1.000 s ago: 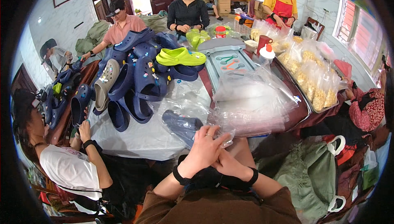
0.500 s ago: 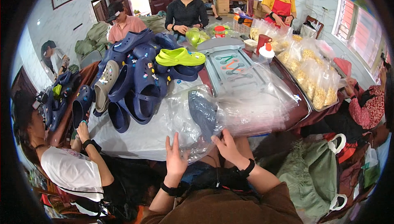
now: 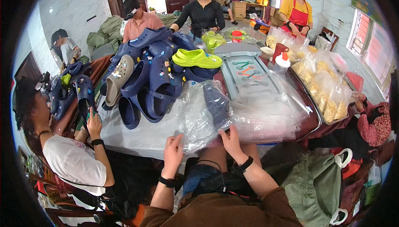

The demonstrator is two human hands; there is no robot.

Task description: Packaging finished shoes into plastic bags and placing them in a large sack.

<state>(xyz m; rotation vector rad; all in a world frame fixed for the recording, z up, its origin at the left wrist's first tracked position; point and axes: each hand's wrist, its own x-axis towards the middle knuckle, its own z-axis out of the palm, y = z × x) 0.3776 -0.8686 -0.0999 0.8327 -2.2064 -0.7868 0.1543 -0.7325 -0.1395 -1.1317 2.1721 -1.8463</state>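
Observation:
A clear plastic bag (image 3: 194, 117) with a navy clog (image 3: 216, 104) inside it lies at the table's front edge, before me. My left hand (image 3: 172, 151) is closed on the near left corner of the bag. On the near right side, my right hand (image 3: 232, 144) pinches the bag's edge between thumb and fingers. Just right of it lies a stack of clear plastic bags (image 3: 266, 119). To the left rises a heap of navy clogs (image 3: 156, 77), with a beige clog (image 3: 119, 81) and a lime-green clog (image 3: 197, 58) among them.
A grey folding stool (image 3: 245, 69) lies behind the bag stack. At right, a tray (image 3: 330, 121) carries several filled bags. On the left a co-worker (image 3: 77, 160) holds a navy clog (image 3: 85, 92). A green woven sack (image 3: 314, 181) stands right of me; other people work across the table.
My left hand's fingers were spread beside the bag and have now closed on its edge. A person in black across the table has stretched an arm toward the clog heap. The view has shifted.

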